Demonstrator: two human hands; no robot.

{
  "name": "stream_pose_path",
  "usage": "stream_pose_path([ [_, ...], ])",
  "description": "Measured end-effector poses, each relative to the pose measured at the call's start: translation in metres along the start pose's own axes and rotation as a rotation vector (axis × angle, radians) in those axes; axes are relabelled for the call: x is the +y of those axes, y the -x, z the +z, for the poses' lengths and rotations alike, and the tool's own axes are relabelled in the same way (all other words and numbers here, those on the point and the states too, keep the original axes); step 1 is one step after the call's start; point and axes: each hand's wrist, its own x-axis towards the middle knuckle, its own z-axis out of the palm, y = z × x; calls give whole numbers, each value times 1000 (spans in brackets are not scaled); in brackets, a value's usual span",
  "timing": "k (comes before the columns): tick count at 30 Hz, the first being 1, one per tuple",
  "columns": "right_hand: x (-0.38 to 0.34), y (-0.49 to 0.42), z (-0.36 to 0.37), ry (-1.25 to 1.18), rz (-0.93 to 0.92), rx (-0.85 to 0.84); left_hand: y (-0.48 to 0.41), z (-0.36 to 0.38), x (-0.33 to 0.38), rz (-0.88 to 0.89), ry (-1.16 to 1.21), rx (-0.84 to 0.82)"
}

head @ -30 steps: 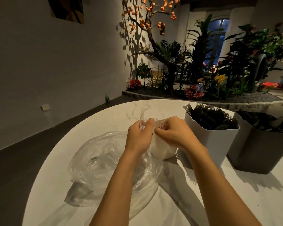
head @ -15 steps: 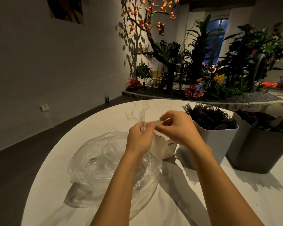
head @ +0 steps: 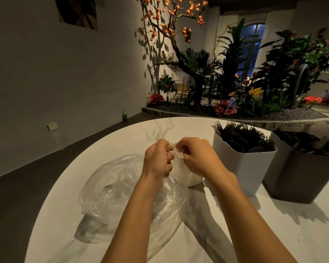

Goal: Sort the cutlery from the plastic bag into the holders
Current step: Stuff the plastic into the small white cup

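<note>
The clear cutlery (head: 159,134) stands up from the left hand (head: 158,158), fingers wrapped round the bundle; the right hand (head: 196,156), open half a second ago, now pinches one clear piece beside it, likely separating it for a holder. Counted: one plastic bag (head: 120,188) on the table (head: 273,234), three holders – small white holder (head: 194,179), white holder (head: 243,168), grey holder (head: 300,177).
</note>
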Motion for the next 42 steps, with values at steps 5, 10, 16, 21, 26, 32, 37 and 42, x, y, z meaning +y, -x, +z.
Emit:
stream_pose_path([
  [5,-4,-1,-11,-60,-78,160,1,-6,6,-85,207,-94],
  [10,-28,3,-35,-436,10,121,12,-9,13,-81,251,-340],
  [16,-22,12,-43,-837,44,-189,18,-3,16,-73,278,-569],
  [21,-20,10,-44,-880,70,-48,15,-5,14,-92,296,-571],
  [26,-17,9,-45,-914,122,-5,12,-7,14,-87,296,-525],
  [32,-15,8,-47,-916,119,6,12,-9,14,41,245,-454],
  [37,-12,10,-54,-826,123,-54,12,-10,14,67,156,-349],
  [42,-14,7,-57,-808,86,212,14,-8,17,43,83,-283],
])
